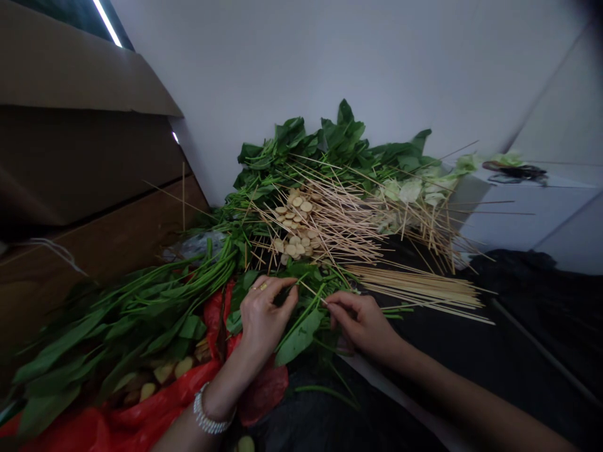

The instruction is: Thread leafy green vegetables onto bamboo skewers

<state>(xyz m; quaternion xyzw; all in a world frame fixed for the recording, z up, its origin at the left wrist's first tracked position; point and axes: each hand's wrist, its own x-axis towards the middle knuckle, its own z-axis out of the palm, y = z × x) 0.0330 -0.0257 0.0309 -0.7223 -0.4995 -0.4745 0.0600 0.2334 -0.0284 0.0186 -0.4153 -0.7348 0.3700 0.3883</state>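
My left hand, with a ring and a beaded bracelet, is closed in a pinch at a thin green stem. A short way to its right, my right hand has thumb and forefinger closed on a bamboo skewer, whose thin shaft runs up toward the left fingertips. Whether the skewer has pierced the stem I cannot tell. Below and between the hands hangs a broad green leaf, among other leafy stems. The lower fingers of my right hand are partly hidden.
Behind the hands lie skewered pale round slices, bare skewers, skewered greens and pale cabbage-like leaves. Loose leafy greens and a red plastic bag are at left. A white wall stands behind; cardboard is at left.
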